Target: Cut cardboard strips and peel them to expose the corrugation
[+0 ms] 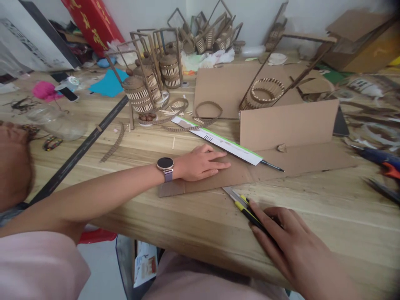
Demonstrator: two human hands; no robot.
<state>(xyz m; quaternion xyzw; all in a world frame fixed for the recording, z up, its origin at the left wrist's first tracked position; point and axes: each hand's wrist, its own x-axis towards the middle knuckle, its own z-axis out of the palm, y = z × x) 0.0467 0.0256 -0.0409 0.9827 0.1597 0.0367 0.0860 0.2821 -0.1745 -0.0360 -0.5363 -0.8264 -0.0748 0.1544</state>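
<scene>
My left hand (201, 163) lies flat, fingers spread, on a strip of brown cardboard (265, 164) whose right part has a flap standing up. In my right hand (287, 237) is a yellow and black utility knife (246, 210), its blade out and the tip at the cardboard's near edge. A white paper strip with a green edge (225, 143) rests on the cardboard just beyond my left fingers. From under its right end pokes a dark pen-like stick (273, 166). A small torn cardboard scrap (281, 148) sits near the fold.
Several small lidded baskets with tall handles (137, 93) stand at the back left. An open basket (267, 93) is behind the flap. Pliers (383, 189) and a blue tool (371, 156) lie at right. Another person's arm (14, 166) shows at left, near a black strip (84, 146).
</scene>
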